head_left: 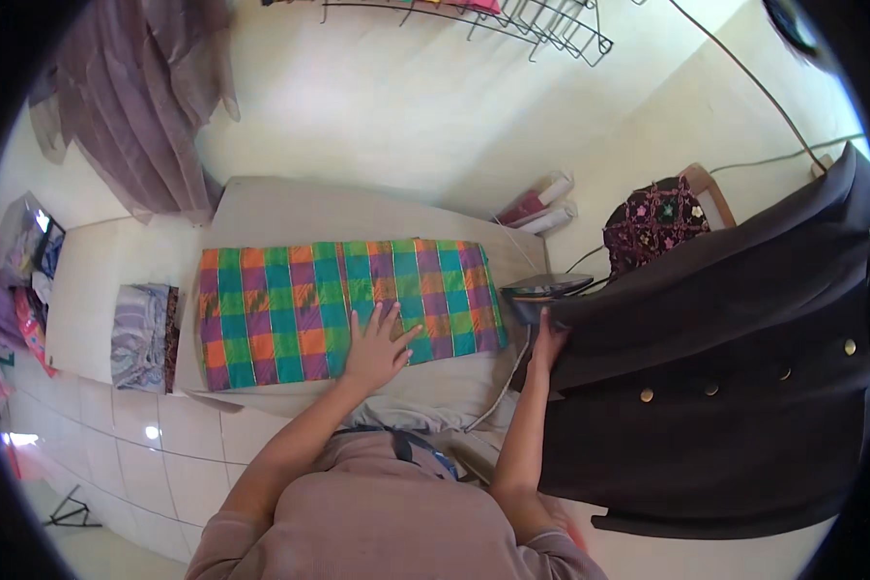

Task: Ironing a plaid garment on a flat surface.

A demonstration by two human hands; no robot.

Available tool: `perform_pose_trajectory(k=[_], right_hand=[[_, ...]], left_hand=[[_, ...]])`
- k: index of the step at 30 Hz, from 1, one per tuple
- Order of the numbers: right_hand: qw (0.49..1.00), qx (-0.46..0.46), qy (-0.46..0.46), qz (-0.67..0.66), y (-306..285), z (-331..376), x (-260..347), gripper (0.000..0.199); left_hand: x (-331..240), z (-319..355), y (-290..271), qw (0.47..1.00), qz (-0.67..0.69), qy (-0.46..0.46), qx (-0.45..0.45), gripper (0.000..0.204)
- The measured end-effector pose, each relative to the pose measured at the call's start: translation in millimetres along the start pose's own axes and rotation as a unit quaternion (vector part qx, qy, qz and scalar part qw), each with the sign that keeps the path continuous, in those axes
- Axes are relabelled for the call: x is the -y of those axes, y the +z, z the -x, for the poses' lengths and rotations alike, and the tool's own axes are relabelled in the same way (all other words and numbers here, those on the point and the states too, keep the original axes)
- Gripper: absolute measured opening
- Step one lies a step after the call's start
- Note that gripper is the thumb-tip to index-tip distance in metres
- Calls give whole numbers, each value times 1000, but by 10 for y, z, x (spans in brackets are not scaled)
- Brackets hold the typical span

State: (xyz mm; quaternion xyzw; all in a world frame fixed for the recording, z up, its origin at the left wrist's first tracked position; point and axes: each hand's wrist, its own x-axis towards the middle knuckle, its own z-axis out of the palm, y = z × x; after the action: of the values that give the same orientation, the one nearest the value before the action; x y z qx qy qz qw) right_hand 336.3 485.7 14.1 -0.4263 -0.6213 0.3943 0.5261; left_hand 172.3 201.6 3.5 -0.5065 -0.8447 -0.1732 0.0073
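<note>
Checked cloth (300,309) shows a faint sheen. The dark garment (735,440) is matt fabric with shiny, metallic-looking buttons (646,395). Floor tiles (140,411) gleam.

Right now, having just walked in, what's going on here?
A person has their left hand spread, palm down, on a checked cloth in green, orange and purple, laid out on a pale surface. Their right hand is at what looks like a dark iron just beyond the cloth's right end; its grip is partly hidden. A black garment with gold-coloured buttons hangs to the right.
</note>
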Motion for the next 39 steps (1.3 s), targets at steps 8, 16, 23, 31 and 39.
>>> perform_pose_trajectory(k=[8,16,23,31,39], right_hand=[[982,10,-136,130,226,-117,597,33],[952,216,-66,207,673,40,1318,48],[806,465,-228,288,1496,1032,1349,39],[803,377,-176,427,2422,1024,1360,43],[799,401,-123,430,1591,1453,1164,49]], left_hand=[[48,66,-40,1000,22,9,-12,51],[499,-70,-187,981,18,-141,-134,50],[823,-2,-194,971,-24,-205,-124,54],[808,98,-285,979,45,-171,-99,55],[938,135,-224,981,75,-157,-82,47]])
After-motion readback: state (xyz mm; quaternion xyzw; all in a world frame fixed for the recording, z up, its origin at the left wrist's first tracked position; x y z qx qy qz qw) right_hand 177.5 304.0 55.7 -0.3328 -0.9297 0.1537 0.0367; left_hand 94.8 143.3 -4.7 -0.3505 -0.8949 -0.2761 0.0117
